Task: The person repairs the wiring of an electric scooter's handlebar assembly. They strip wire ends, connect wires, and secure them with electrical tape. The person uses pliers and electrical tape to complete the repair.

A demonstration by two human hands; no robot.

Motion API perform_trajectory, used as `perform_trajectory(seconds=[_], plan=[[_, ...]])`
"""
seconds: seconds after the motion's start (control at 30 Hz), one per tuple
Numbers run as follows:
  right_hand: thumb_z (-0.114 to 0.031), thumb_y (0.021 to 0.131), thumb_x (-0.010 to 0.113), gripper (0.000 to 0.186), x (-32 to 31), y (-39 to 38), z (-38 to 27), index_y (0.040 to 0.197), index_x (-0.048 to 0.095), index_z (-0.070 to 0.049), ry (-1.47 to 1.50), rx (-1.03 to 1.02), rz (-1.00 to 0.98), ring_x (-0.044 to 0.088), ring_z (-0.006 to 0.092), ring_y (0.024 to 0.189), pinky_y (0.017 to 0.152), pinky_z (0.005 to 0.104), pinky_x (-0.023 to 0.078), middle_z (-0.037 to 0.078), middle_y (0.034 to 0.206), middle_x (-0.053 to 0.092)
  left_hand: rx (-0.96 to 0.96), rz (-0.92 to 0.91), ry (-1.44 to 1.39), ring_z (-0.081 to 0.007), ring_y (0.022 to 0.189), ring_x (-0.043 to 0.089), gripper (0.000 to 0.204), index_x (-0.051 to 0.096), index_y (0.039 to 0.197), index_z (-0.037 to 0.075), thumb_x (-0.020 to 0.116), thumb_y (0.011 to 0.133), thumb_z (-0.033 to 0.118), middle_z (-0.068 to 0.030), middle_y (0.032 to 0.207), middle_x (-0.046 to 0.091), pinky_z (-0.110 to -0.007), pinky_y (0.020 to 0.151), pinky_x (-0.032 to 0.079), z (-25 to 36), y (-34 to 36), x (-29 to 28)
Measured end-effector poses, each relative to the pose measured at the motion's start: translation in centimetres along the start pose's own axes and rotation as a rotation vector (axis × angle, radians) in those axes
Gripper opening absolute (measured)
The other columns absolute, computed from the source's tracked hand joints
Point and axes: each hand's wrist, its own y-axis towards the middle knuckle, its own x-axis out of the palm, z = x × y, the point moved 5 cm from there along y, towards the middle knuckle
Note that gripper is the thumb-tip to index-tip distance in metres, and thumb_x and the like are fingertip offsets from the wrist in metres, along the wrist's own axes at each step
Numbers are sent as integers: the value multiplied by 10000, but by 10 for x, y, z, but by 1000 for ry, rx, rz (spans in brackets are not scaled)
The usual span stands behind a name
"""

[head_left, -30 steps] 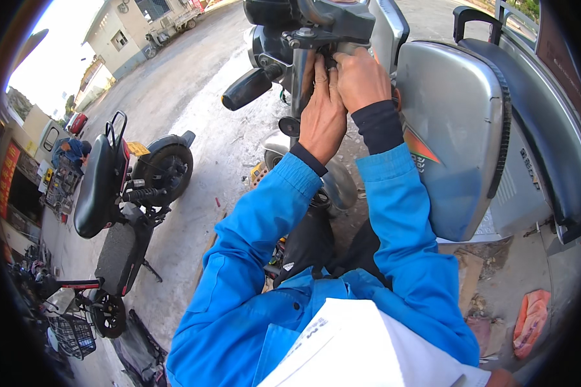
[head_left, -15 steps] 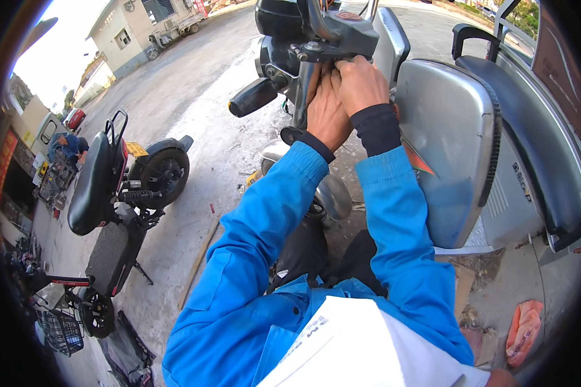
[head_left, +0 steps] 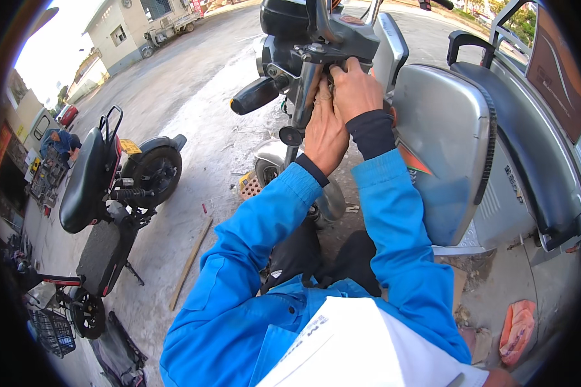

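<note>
Both my hands reach up under the handlebar housing (head_left: 352,40) of a three-wheeled vehicle with grey panels. Close beside the slanted dark steering tube (head_left: 306,97) is my left hand (head_left: 326,132), its fingers pressed together and pointing upward, the tips lost in shadow. My right hand (head_left: 357,92) sits just above and to the right of it, fingers bent in at the housing's underside. Its fingertips are partly hidden, so what they pinch does not show. A black handlebar grip (head_left: 255,97) sticks out to the left of the tube.
On my right stand a silver-grey panel (head_left: 442,148) and a long black seat (head_left: 523,129). A black electric bike (head_left: 100,238) is parked at left, a wooden strip (head_left: 190,264) on the ground beside it. A person (head_left: 61,145) crouches far left. A pink cloth (head_left: 518,332) lies lower right.
The right hand's fingers have shifted slightly, with the index raised more against the housing. Both hands are a little farther apart. The view has moved slightly; the vehicle stays in place.
</note>
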Motion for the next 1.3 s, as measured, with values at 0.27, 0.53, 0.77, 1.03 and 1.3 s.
perform_trajectory(seconds=[0.27, 0.53, 0.77, 1.03, 1.3], plan=[[-168, 991, 658, 239, 1, -6, -2, 1202, 760, -123, 75, 48, 30, 775, 408, 898, 769, 521, 625, 142, 1172, 678, 48, -59, -226, -536, 1608, 223, 844, 393, 1639, -20, 783, 937, 239, -371, 1711, 254, -529, 1327, 245, -7, 11, 0], [-171, 1011, 583, 246, 9, 13, -3, 1161, 722, -32, 45, 115, -132, 787, 420, 986, 837, 544, 624, 202, 1166, 766, 160, 15, -100, -440, 1488, 468, 638, 538, 1547, 52, 713, 955, 213, -232, 1590, 519, -494, 1245, 377, -15, 17, 2], [-198, 1031, 556, 281, 12, 21, -2, 1185, 780, -124, -23, 71, -280, 771, 388, 1082, 882, 526, 614, 152, 1208, 779, 141, 5, -101, -440, 1403, 536, 525, 601, 1443, 23, 689, 937, 131, -247, 1472, 584, -499, 1149, 472, -26, 11, 4], [-218, 1017, 580, 272, 16, 14, 0, 1206, 749, -117, 58, 51, -240, 764, 395, 1075, 879, 537, 610, 160, 1185, 779, 167, -130, 335, -366, 1217, 597, 332, 695, 1194, 32, 663, 871, 103, -196, 1286, 618, -459, 970, 522, -19, 1, -2], [-181, 1021, 590, 186, 10, 4, 4, 1096, 674, -33, 214, 109, 80, 757, 455, 885, 775, 567, 603, 210, 1000, 777, 360, 74, 947, -292, 1417, 427, 571, 604, 1511, 52, 584, 970, 235, -123, 1599, 528, -453, 1052, 346, -15, 8, -24]])
